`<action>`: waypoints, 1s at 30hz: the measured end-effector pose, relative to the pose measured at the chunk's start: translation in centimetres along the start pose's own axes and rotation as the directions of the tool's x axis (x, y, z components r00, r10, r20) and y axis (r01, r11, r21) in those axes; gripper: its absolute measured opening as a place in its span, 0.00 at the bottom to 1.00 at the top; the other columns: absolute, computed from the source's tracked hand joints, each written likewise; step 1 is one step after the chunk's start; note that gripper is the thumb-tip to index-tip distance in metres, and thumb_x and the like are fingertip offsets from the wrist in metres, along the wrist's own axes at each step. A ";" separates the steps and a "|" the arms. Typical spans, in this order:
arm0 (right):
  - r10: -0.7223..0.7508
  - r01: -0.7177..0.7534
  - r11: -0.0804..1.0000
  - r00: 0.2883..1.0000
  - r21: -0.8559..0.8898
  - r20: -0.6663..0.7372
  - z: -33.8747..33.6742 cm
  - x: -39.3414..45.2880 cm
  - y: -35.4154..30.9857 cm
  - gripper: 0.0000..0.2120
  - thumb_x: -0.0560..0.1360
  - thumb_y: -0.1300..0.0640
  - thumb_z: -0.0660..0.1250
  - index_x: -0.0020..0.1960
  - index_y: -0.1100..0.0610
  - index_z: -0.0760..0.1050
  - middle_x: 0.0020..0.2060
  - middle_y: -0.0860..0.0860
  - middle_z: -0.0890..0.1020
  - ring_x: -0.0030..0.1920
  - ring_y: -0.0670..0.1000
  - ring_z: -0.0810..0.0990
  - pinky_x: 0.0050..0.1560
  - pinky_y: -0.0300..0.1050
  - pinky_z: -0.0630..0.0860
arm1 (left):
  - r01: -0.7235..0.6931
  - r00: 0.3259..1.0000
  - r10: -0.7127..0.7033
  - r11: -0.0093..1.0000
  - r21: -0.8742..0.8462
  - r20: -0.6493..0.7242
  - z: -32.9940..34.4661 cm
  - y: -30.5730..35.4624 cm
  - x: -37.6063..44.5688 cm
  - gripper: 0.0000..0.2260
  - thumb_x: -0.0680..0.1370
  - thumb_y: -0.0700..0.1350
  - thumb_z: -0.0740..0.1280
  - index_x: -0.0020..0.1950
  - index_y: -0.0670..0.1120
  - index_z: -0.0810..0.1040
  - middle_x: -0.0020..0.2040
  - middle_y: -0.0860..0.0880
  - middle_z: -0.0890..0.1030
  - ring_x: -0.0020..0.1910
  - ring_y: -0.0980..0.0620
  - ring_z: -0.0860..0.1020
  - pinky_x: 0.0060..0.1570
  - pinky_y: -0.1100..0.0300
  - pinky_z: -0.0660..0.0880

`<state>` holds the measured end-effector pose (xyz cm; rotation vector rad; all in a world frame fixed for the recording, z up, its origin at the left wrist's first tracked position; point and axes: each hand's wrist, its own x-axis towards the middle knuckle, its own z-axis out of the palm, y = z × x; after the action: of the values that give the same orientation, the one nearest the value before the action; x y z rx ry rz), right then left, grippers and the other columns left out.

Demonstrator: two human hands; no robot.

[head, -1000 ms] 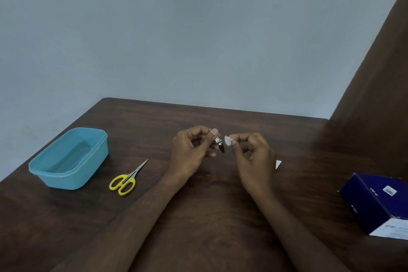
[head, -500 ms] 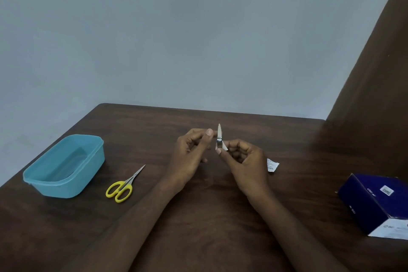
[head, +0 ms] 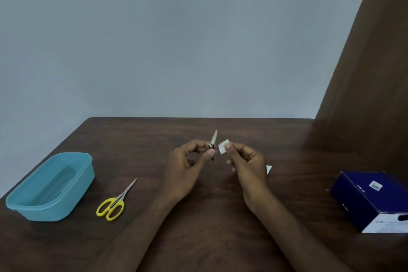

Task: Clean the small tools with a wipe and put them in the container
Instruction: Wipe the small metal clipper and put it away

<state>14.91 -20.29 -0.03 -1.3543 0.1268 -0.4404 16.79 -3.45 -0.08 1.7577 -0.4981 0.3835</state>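
Dark brown wood-grain counter (head: 198, 238) under both hands, grey wall behind. Left hand (head: 187, 170) raised above counter, fingers curled, thumb and forefinger pinching small metal tool (head: 213, 142) near its lower end; pale flat blade of tool pointing up and slightly right, clear of fingers, dark lower tip showing beneath thumb. Exact type of tool too small to tell. Right hand (head: 247, 165) level with left and just beside it, fingers curled, thumb and forefinger pinching small white wipe (head: 223, 146). Wipe held close to right of tool; narrow gap visible between them, not touching. Scrap of white paper or wrapper (head: 269, 169) lying on counter just behind right hand, mostly hidden by it. Yellow-handled scissors (head: 114, 202) flat on counter to left of left hand and nearer the person, blades closed, tips pointing away and to the right. Teal plastic container (head: 72, 185) further left of scissors, well apart from both hands, open top, resting on counter near its left edge; nothing seen inside. Dark blue cardboard box (head: 362, 196) with white end panel on counter well to right of right hand. Brown panel (head: 371, 73) upright beyond box, at right side of view.
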 end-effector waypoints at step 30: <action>0.009 -0.040 0.983 0.985 0.177 0.170 0.5 -0.9 -0.2 0.18 0.67 0.64 0.82 0.56 0.60 0.84 0.47 0.53 0.88 0.47 0.48 0.86 0.52 0.40 0.82 | -0.098 0.992 0.078 0.973 0.210 0.102 -0.2 0.2 -0.3 0.06 0.84 0.47 0.71 0.57 0.59 0.85 0.52 0.62 0.84 0.51 0.51 0.80 0.43 0.64 0.76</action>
<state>14.24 -19.50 0.13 -1.2049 -0.0358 -0.3070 16.46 -3.24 -0.04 1.9733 -0.6219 0.4328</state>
